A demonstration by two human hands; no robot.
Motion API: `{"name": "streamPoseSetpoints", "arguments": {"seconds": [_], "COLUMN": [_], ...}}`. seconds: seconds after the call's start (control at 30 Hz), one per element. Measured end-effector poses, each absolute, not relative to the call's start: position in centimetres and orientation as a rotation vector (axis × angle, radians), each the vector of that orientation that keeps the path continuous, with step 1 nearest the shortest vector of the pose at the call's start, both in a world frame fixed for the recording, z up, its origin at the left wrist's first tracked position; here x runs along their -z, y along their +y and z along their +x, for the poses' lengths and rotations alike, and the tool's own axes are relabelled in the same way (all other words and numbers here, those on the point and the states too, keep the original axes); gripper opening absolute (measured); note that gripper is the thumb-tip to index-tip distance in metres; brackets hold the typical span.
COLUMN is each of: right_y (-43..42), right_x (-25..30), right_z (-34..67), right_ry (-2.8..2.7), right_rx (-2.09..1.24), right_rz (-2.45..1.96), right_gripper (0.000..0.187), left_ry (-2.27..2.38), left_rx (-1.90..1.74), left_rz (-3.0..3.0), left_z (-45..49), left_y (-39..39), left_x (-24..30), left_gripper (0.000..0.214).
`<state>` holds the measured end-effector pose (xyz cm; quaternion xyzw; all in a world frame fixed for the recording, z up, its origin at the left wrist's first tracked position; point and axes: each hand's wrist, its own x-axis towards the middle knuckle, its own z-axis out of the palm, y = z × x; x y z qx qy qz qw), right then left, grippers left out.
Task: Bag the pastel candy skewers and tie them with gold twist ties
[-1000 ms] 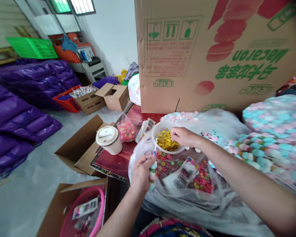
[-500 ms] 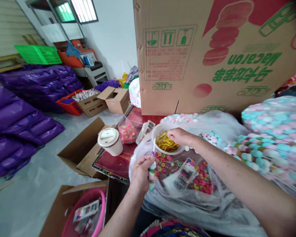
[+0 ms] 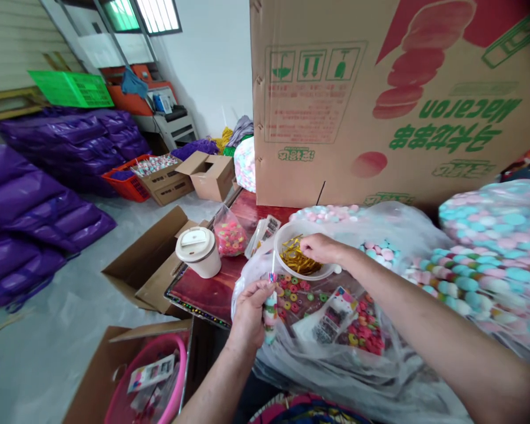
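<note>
My left hand [image 3: 249, 312] is closed around a wrapped candy skewer [image 3: 270, 318], a stack of pastel discs in clear film. Its white stick [image 3: 273, 262] points up above the gathered wrapper at my fingertips. My right hand [image 3: 321, 248] is over the right side of a white plastic bowl [image 3: 277, 250], fingers pinched together. Gold twist ties [image 3: 299, 262] fill the bowl below them. Whether one is between those fingers is hidden. Loose ring-shaped candies [image 3: 365, 333] and a printed packet [image 3: 331, 318] lie just beyond the skewer, on clear plastic sheeting [image 3: 344, 371].
A large carton [image 3: 318, 118] stands across the back of the table. Bags of pastel candies [image 3: 507, 218] crowd the right. At left are a lidded cup [image 3: 199, 253] and a bag of pink rings [image 3: 229, 232]. Below, a box holds a pink basin [image 3: 179, 377].
The view has shifted slightly. My right hand stays at the bowl of twist ties with only a small movement, and my left hand keeps holding the skewer upright.
</note>
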<state>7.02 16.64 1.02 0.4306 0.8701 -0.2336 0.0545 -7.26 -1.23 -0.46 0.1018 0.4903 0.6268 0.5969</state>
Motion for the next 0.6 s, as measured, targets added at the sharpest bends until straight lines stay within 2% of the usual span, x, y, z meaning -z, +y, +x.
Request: {"name": "streamPoseSetpoints", "arguments": {"seconds": [0.1, 0.27, 0.37, 0.47, 0.53, 0.6], "right_y": [16.7, 14.3, 12.0, 9.7, 8.4, 7.3], "right_x": [-2.4, -4.9, -5.8, -6.1, -5.8, -5.4], "right_z": [8.1, 9.1, 9.3, 9.3, 9.3, 9.5], "right_ry": [2.575, 2.470, 2.413, 2.370, 2.442, 2.557], "right_rx": [0.993, 1.523, 1.781, 2.088, 2.186, 2.183], "right_rz": [1.453, 1.535, 1.488, 1.480, 1.528, 1.583], "right_gripper": [0.013, 0.006, 0.010, 0.022, 0.028, 0.024], "left_ry": [1.109, 1.063, 1.009, 0.970, 0.972, 0.972], "left_rx": [-1.431, -1.398, -1.407, -1.432, -1.465, -1.477], "left_rz": [0.250, 0.271, 0.307, 0.327, 0.328, 0.336], "left_z": [-7.1, -6.3, -5.6, -4.6, -3.9, -3.4], "left_y": [-0.6, 1.0, 2.0, 2.6, 2.5, 2.1], "left_x": [0.3, -1.0, -2.0, -2.8, -3.1, -3.2], "left_gripper": [0.027, 0.033, 0.030, 0.028, 0.027, 0.026]}}
